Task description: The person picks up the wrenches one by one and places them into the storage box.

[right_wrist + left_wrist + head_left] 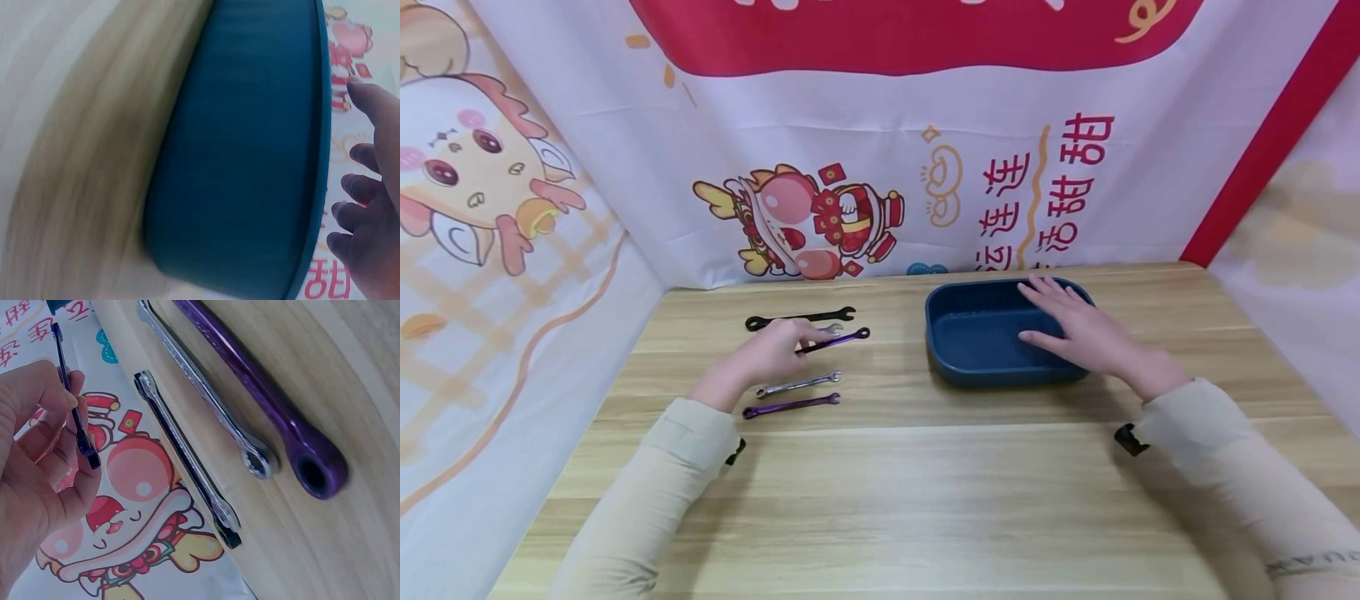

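In the head view my left hand (777,354) pinches a dark purple-blue combination wrench (842,340) between thumb and fingers, raised off the table. The left wrist view shows this wrench side-on. Beyond the hand lies a black wrench (820,317), with a silver wrench (832,330) close beside it, partly hidden. Nearer me rest another silver wrench (797,386) and a purple wrench (793,405), roughly parallel. My right hand (1078,329), fingers spread, is over the right side of a blue rectangular container (977,377); whether it touches the rim I cannot tell.
The wood-grain table (925,500) runs back to a white printed cloth (865,108) hanging behind it. Similar printed cloth (497,333) hangs along the left side. The container stands near the table's back edge, right of the wrenches.
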Tool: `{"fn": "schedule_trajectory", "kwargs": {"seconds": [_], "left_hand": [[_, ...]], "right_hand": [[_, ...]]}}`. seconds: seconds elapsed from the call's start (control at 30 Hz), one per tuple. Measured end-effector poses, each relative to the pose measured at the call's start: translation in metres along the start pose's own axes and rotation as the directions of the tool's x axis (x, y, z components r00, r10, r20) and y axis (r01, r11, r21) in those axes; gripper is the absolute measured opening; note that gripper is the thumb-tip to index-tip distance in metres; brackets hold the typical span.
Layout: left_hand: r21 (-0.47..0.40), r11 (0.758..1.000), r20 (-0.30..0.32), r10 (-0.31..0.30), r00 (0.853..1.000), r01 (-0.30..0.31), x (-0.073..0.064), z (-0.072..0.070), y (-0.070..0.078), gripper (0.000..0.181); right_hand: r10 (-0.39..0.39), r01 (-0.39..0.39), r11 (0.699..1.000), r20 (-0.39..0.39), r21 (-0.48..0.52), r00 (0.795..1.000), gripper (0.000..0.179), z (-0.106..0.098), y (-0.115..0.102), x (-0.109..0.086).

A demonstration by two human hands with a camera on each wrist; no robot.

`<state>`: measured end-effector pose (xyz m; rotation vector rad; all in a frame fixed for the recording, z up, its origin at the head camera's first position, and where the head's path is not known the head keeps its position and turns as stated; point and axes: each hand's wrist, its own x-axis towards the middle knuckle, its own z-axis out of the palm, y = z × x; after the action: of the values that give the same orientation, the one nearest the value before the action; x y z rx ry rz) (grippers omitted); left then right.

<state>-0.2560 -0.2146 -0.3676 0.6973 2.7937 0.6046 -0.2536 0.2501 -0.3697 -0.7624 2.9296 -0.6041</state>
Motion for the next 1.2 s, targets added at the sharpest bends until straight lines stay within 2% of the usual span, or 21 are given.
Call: {"fn": "schedule_trajectory", "kwargs": {"seconds": [0.33,0.5,0.73,0.9,1.2], "left_hand": [[-0.029,1.000,-0.013,0.012,1.000,-0.012,-0.001,0.001,0.012,0.044],[-0.030,0.999,-0.019,-0.015,1.000,0.015,-0.001,-0.005,0.016,0.051],[-0.042,0.999,-0.012,0.012,1.000,-0.013,0.001,-0.013,0.020,0.054],[-0.057,0.998,-0.016,0.017,1.000,-0.018,0.007,-0.012,0.028,0.054],[-0.055,0.993,-0.031,0.105,0.994,-0.107,0.027,-0.006,0.045,0.052]], "right_hand": [[0.067,-0.067,0.998,0.014,0.010,0.998,0.082,-0.013,0.030,-0.010],[0.095,-0.096,0.995,0.021,0.036,0.995,0.080,-0.017,0.045,-0.017],[0.127,-0.129,0.991,0.038,0.040,0.991,0.083,-0.020,0.059,-0.025],[0.132,-0.135,0.990,0.047,0.048,0.990,0.085,-0.019,0.070,-0.028],[0.114,-0.119,0.991,0.071,0.057,0.991,0.090,-0.005,0.084,-0.032]]}}
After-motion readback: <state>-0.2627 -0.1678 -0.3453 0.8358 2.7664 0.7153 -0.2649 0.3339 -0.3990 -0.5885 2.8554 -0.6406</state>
